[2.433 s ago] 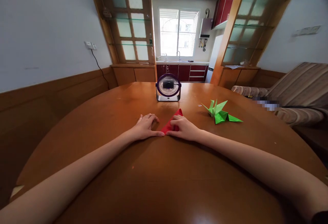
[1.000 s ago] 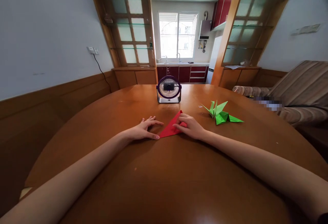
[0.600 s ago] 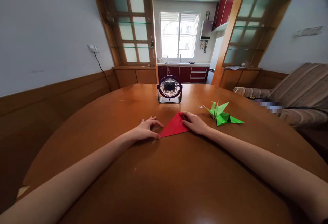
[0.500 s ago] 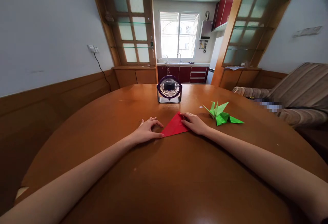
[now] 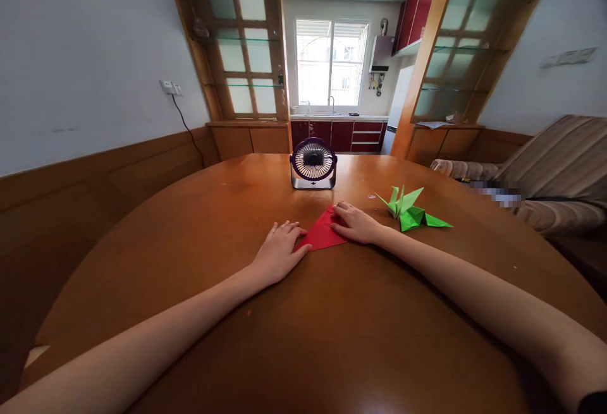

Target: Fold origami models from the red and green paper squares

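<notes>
A red sheet of origami paper (image 5: 322,232), folded to a triangle, lies on the wooden table. My left hand (image 5: 279,251) rests flat over its left corner, fingers apart, the thumb on the lower edge and the forefinger on the slanted side. At the paper's right side is my right hand (image 5: 355,222), its thumb and fingers closed on the edge near the top corner. Part of the paper is hidden under that hand. Beyond the right hand sit a light green paper crane (image 5: 399,201) and a darker green folded paper piece (image 5: 420,217), touching each other.
A small purple desk fan (image 5: 313,162) stands on the round wooden table (image 5: 303,351), behind the red paper. To the right is a striped sofa (image 5: 554,167). Glass-shelved cabinets (image 5: 246,54) flank the kitchen opening. A cord hangs from a wall socket (image 5: 171,88) at left.
My left hand has slid right and flattened, now covering more of the paper's left corner. My right hand has shifted slightly up and left along the paper's edge.
</notes>
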Tool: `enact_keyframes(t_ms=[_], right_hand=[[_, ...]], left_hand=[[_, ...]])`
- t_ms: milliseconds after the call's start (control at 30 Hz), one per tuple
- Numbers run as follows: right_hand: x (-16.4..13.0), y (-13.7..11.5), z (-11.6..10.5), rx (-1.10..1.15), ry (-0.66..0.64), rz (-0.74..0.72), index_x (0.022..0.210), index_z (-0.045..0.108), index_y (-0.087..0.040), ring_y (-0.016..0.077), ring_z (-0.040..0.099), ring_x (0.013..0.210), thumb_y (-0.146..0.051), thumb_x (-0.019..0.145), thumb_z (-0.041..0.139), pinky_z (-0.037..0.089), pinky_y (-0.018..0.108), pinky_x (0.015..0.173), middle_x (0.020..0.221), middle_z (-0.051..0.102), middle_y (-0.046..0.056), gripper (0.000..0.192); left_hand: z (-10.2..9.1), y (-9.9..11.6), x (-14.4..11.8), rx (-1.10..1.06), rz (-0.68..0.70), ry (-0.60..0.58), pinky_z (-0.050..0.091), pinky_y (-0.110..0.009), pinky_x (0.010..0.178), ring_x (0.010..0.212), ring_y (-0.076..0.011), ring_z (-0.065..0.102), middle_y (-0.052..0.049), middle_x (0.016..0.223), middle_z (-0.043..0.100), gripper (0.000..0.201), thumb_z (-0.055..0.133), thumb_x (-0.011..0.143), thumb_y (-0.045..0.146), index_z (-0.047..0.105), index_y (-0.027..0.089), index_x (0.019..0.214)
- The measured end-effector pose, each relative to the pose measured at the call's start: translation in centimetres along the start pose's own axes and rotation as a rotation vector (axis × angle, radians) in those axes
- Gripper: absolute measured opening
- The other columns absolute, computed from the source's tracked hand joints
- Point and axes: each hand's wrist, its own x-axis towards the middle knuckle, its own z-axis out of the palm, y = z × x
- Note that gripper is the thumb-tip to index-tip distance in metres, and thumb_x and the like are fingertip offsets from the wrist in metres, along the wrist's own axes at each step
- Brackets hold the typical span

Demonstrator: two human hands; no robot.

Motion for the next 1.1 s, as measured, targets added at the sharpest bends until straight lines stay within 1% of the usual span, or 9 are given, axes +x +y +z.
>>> enact_keyframes(t_ms=[67, 167, 300, 433, 600, 800, 867, 967, 1100], right_hand=[[0.5, 0.3, -0.1, -0.027, -0.016, -0.028, 0.096, 0.058, -0.012, 0.0214, 0.054, 0.094, -0.026, 0.09, 0.049, 0.041, 0.037, 0.092, 0.097, 0.057, 0.011, 0.018], [1.4, 0.6, -0.2, -0.097, -0.03, -0.081, 0.092, 0.057, -0.012, 0.0215, 0.052, 0.092, -0.023, 0.088, 0.049, 0.04, 0.035, 0.09, 0.094, 0.057, 0.011, 0.014], [2.5, 0.8, 0.0, -0.161, -0.053, -0.037, 0.091, 0.059, -0.012, 0.0202, 0.052, 0.085, -0.017, 0.086, 0.048, 0.039, 0.034, 0.085, 0.095, 0.058, 0.01, 0.013], [2.6, 0.5, 0.2, -0.171, -0.035, -0.005, 0.095, 0.058, -0.012, 0.0201, 0.053, 0.084, -0.014, 0.087, 0.045, 0.039, 0.031, 0.079, 0.098, 0.058, 0.012, 0.016], [1.9, -0.2, 0.8, -0.208, 0.007, 0.049, 0.099, 0.059, -0.011, 0.0216, 0.056, 0.086, -0.017, 0.092, 0.042, 0.039, 0.032, 0.081, 0.1, 0.059, 0.013, 0.019], [2.0, -0.4, 0.6, -0.17, 0.021, 0.066, 0.093, 0.06, -0.012, 0.0195, 0.056, 0.085, -0.017, 0.092, 0.045, 0.039, 0.032, 0.085, 0.097, 0.059, 0.011, 0.016], [2.1, -0.6, 0.2, -0.087, 0.074, 0.072, 0.093, 0.06, -0.013, 0.0188, 0.056, 0.087, -0.015, 0.091, 0.046, 0.039, 0.032, 0.085, 0.096, 0.059, 0.01, 0.015], [2.3, -1.1, -0.8, 0.136, 0.221, 0.082, 0.091, 0.06, -0.015, 0.0178, 0.056, 0.088, -0.013, 0.089, 0.047, 0.041, 0.03, 0.083, 0.096, 0.059, 0.008, 0.013], [2.5, -1.9, -1.7, 0.306, 0.382, 0.138, 0.084, 0.057, -0.017, 0.0167, 0.054, 0.078, -0.02, 0.087, 0.05, 0.041, 0.029, 0.073, 0.087, 0.057, 0.005, 0.009]], left_hand=[[0.1, 0.1, 0.0, -0.003, 0.004, 0.009, 0.018, -0.052, 0.116, 0.137, -0.0299, 0.038, -0.014, 0.142, 0.049, 0.042, 0.047, 0.091, 0.044, 0.059, 0.017, 0.121], [0.2, 0.1, 0.1, 0.0, 0.006, 0.022, 0.021, -0.052, 0.116, 0.136, -0.0293, 0.039, -0.013, 0.141, 0.05, 0.039, 0.047, 0.091, 0.042, 0.06, 0.018, 0.119], [0.3, 0.2, 0.2, -0.027, -0.01, 0.032, 0.021, -0.052, 0.115, 0.135, -0.0296, 0.04, -0.013, 0.139, 0.051, 0.036, 0.05, 0.09, 0.039, 0.06, 0.018, 0.116], [0.1, 0.6, 0.3, -0.104, -0.057, 0.036, 0.023, -0.051, 0.115, 0.133, -0.0303, 0.042, -0.014, 0.136, 0.054, 0.033, 0.056, 0.087, 0.035, 0.061, 0.016, 0.113], [-0.3, 1.0, 0.3, -0.198, -0.041, 0.106, 0.038, -0.048, 0.105, 0.11, -0.0269, 0.058, -0.01, 0.115, 0.065, 0.024, 0.06, 0.083, 0.027, 0.062, 0.018, 0.106], [-0.3, 1.4, 0.0, -0.427, -0.017, 0.156, 0.049, -0.038, 0.09, 0.095, -0.0213, 0.062, -0.006, 0.102, 0.067, 0.024, 0.059, 0.078, 0.016, 0.061, 0.019, 0.102], [-0.1, 1.3, 0.0, -0.544, -0.012, 0.18, 0.05, -0.035, 0.085, 0.088, -0.0186, 0.062, -0.004, 0.097, 0.067, 0.024, 0.057, 0.078, 0.015, 0.06, 0.019, 0.101], [0.0, 0.8, 0.3, -0.678, -0.013, 0.245, 0.05, -0.032, 0.081, 0.084, -0.0167, 0.061, -0.003, 0.094, 0.065, 0.022, 0.055, 0.078, 0.015, 0.059, 0.018, 0.099], [-0.1, -0.1, 0.7, -0.699, -0.032, 0.39, 0.049, -0.032, 0.079, 0.084, -0.0169, 0.06, -0.004, 0.092, 0.064, 0.014, 0.052, 0.079, 0.014, 0.058, 0.017, 0.091]])
